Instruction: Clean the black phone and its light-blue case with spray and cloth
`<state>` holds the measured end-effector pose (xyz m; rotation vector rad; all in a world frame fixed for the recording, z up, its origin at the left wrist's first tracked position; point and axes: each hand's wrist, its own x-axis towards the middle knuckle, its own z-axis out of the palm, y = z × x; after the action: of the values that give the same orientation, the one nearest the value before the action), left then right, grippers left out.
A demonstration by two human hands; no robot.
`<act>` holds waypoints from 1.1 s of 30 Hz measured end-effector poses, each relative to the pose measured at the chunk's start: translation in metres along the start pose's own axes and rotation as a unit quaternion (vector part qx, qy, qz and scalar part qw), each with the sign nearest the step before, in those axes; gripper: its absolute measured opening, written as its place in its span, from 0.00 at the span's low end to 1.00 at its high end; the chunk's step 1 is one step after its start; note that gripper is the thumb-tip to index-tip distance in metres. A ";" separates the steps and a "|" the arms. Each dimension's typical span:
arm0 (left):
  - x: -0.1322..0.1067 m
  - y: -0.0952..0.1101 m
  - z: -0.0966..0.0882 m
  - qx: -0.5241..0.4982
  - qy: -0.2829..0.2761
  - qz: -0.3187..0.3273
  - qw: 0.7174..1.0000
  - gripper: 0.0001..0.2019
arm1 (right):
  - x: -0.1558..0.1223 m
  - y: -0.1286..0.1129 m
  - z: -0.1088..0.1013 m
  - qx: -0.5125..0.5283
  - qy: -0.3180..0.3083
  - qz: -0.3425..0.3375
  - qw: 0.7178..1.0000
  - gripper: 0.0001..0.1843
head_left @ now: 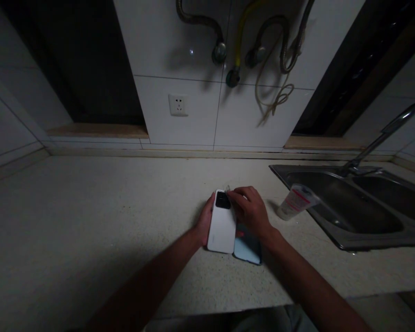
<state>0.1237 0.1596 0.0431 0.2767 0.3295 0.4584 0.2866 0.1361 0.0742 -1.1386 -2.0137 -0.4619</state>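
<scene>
A white phone lies back-up on the speckled countertop, its black camera block at the far end. My left hand grips the phone's left edge, fingers wrapped round it. My right hand hovers over the camera block with fingertips pinched on a small clear film or tab that I cannot make out. Beneath my right wrist lies a light blue phone case, partly covered by the phone and my hand.
A white tube with red print lies by the steel sink at the right, with its tap. On the tiled back wall are a socket and hanging hoses.
</scene>
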 end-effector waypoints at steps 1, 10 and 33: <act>0.001 0.000 -0.001 0.001 0.012 0.006 1.000 0.35 | 0.000 -0.003 0.001 0.008 -0.010 -0.021 1.000 0.13; 0.003 0.004 -0.001 -0.020 -0.055 0.039 0.998 0.42 | -0.002 -0.027 0.000 0.114 -0.163 -0.174 0.965 0.10; 0.003 0.017 -0.002 -0.092 0.052 0.205 0.973 0.33 | -0.003 -0.029 -0.008 0.152 -0.248 -0.209 0.934 0.09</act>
<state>0.1191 0.1760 0.0456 0.1377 0.3296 0.9082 0.2666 0.1137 0.0788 -0.6708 -2.6745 -0.0495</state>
